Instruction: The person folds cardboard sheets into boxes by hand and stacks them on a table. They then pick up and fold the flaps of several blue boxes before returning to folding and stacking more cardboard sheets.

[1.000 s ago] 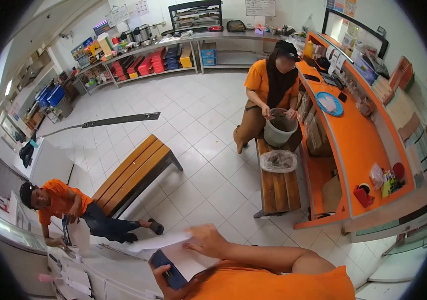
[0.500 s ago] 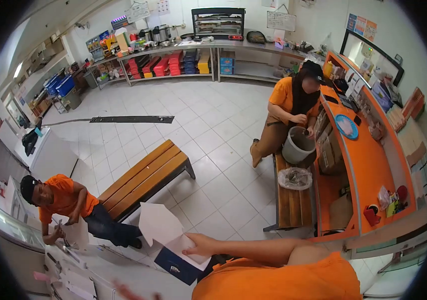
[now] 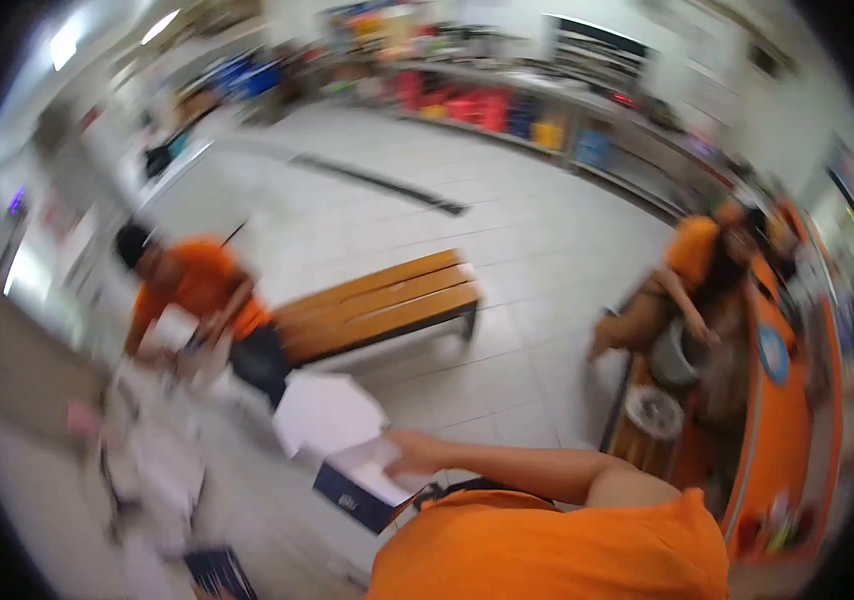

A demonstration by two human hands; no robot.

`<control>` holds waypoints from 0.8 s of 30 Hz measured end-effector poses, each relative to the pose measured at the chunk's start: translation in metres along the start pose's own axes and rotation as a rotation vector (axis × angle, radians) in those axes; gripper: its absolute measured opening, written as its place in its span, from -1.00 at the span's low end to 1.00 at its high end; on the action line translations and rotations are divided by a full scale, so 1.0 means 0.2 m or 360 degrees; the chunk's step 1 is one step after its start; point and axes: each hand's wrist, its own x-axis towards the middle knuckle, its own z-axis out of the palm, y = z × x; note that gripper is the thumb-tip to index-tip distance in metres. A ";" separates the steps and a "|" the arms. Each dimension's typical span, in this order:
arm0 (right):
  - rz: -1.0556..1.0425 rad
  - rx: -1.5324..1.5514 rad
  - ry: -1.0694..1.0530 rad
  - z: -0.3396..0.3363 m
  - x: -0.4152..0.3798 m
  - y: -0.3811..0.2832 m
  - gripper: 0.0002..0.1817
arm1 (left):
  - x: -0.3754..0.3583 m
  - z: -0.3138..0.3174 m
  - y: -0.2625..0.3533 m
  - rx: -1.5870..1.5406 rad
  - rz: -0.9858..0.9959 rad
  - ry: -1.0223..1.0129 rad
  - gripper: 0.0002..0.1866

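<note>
My right hand (image 3: pixel 415 454) reaches into a box (image 3: pixel 359 492) that is white inside and dark blue outside, with its white lid (image 3: pixel 329 412) folded open. The fingers are closed over the box's near side, their tips partly hidden inside. At the bottom edge, a sliver of my left hand (image 3: pixel 209 594) shows against a dark blue, box-like thing (image 3: pixel 219 573) with pale marks. Blur and the frame edge hide its fingers. White sheets or card pieces (image 3: pixel 165 465) lie on the pale worktop (image 3: pixel 277 500) to the left.
Across the worktop, a person in orange (image 3: pixel 197 285) handles something white. A wooden bench (image 3: pixel 377 300) stands behind. On the right, another person (image 3: pixel 697 270) sits by a grey bucket (image 3: pixel 675 355) and an orange counter (image 3: pixel 782 430). Shelves (image 3: pixel 587 110) line the back wall.
My view has swung left and blurred, so the room shifts right. The dark blue thing has come into view at the bottom. My right hand stays at the open box.
</note>
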 end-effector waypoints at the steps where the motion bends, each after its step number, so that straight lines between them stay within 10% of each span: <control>1: 0.0039 -0.0053 -0.0020 0.03 0.02 0.00 -0.28 | 0.03 -0.10 0.15 -0.0235 -0.0452 -0.0072 -0.34; 2: 0.0047 -0.0122 -0.0074 0.02 0.06 0.00 -0.32 | 0.09 -0.42 0.45 -0.0106 -0.0661 -0.0447 -0.41; 6: -0.0108 -0.0052 -0.0398 0.04 0.22 -0.06 -0.50 | -0.11 -0.50 0.31 0.0117 -0.0636 -0.0248 -0.72; 8: 0.0710 0.1503 -0.0827 0.07 0.30 -0.12 -0.63 | -0.12 -0.65 0.41 -0.0082 -0.0489 -0.0194 -0.82; 14: 0.0194 0.0857 -0.1136 0.42 0.66 -0.78 -0.74 | -0.36 -0.90 0.80 -0.0307 -0.0502 -0.0264 -0.76; 16: -0.0856 0.0270 -0.0956 0.61 0.67 -1.11 -0.70 | -0.43 -1.05 0.94 -0.0287 -0.0513 -0.0245 -0.78; 24: -0.1341 -0.0400 -0.0765 1.29 0.81 -1.51 -0.36 | -0.57 -0.94 0.80 -0.1027 -0.1119 0.0075 -0.55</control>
